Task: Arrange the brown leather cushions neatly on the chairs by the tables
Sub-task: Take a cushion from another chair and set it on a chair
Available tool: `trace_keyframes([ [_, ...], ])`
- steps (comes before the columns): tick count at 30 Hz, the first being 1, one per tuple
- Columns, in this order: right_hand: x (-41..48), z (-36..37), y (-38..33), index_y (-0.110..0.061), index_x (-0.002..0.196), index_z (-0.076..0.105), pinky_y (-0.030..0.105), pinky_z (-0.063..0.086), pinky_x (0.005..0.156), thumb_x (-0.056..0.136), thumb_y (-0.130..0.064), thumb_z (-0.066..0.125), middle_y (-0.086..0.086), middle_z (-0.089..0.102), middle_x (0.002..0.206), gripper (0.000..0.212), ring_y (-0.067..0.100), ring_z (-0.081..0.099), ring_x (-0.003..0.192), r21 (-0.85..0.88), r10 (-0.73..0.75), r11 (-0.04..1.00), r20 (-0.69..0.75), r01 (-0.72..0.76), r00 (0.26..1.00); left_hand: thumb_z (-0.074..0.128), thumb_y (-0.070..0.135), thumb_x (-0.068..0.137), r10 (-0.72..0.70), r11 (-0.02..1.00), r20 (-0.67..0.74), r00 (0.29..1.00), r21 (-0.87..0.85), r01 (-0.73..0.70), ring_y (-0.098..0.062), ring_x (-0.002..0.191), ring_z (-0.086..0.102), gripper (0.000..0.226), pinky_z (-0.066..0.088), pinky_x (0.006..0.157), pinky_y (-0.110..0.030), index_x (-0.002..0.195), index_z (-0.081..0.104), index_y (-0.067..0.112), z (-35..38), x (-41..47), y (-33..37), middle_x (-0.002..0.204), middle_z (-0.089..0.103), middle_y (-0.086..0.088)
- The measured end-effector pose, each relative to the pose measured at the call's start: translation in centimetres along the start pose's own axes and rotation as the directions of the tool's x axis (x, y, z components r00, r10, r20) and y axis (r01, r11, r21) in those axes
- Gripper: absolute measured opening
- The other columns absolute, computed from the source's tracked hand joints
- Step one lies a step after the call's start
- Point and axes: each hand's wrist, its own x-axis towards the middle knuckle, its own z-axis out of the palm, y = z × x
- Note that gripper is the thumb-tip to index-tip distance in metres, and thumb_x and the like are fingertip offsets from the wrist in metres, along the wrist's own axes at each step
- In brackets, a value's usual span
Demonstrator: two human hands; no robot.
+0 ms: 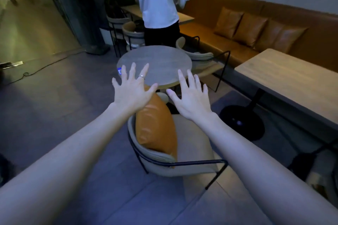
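Both hands, left hand (132, 90) and right hand (191, 97), hovered with fingers spread, empty, above cushion (155, 126) leaning at chair (190, 151) backrest; next: straighten cushion.

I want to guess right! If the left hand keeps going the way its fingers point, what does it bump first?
Probably the round table. The left hand, open, points forward over the cushion toward its top, though depth is hard to judge.

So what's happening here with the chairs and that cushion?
A person is tidying cushions onto café chairs. Both hands, left hand and right hand, are spread open above a brown cushion that stands against the back of a beige chair by the round table. Neither hand grips anything.
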Motion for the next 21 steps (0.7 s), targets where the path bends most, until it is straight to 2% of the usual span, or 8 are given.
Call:
trace_keyframes([
  [5, 3.4, 4.9, 0.9, -0.030, 0.167, 0.004, 0.061, 0.011, 0.124, 0.101, -0.070, 0.025, 0.005, 0.001, 0.176, 0.079, 0.033, 0.004, 0.160, 0.053, 0.090, 0.994, 0.126, -0.097, 0.988, 0.042, 0.067, 0.095, -0.058, 0.995, 0.162, 0.985, -0.072, 0.071, -0.034, 0.156, -0.003, 0.080, 0.011, 0.115, -0.070, 0.161, 0.009, 0.037, 4.8, 5.4, -1.5, 0.171, 0.004, -0.007],
  [12, 7.5, 14.3, 0.2, -0.032, 0.167, 0.003, 0.063, 0.017, 0.122, 0.100, -0.073, 0.027, 0.004, 0.002, 0.176, 0.082, 0.033, 0.009, 0.160, 0.058, 0.271, 0.953, 0.270, -0.297, 0.924, 0.056, 0.065, 0.089, -0.043, 0.989, 0.360, 0.932, -0.114, 0.089, -0.033, 0.155, 0.007, 0.088, 0.022, 0.112, -0.070, 0.160, 0.014, 0.036, 13.8, 14.5, -4.8, 0.169, 0.014, -0.004],
  [17, 10.8, 20.3, -1.1, -0.033, 0.166, -0.001, 0.066, 0.019, 0.119, 0.099, -0.075, 0.029, 0.005, -0.001, 0.176, 0.085, 0.034, 0.009, 0.159, 0.050, 0.414, 0.886, 0.359, -0.460, 0.836, 0.065, 0.060, 0.085, 0.061, 0.985, 0.495, 0.867, -0.173, 0.029, -0.034, 0.151, 0.015, 0.090, 0.025, 0.109, -0.069, 0.158, 0.020, 0.031, 19.6, 21.6, -6.7, 0.166, 0.021, -0.007],
  [21, 12.4, 23.6, -2.8, -0.034, 0.166, -0.003, 0.069, 0.018, 0.119, 0.097, -0.077, 0.031, 0.008, 0.001, 0.175, 0.088, 0.038, 0.011, 0.158, 0.035, 0.507, 0.820, 0.417, -0.571, 0.754, 0.067, 0.059, 0.084, 0.098, 0.983, 0.593, 0.799, -0.181, 0.013, -0.037, 0.150, 0.018, 0.093, 0.029, 0.112, -0.064, 0.158, 0.019, 0.029, 23.0, 24.5, -8.8, 0.165, 0.017, -0.008],
])
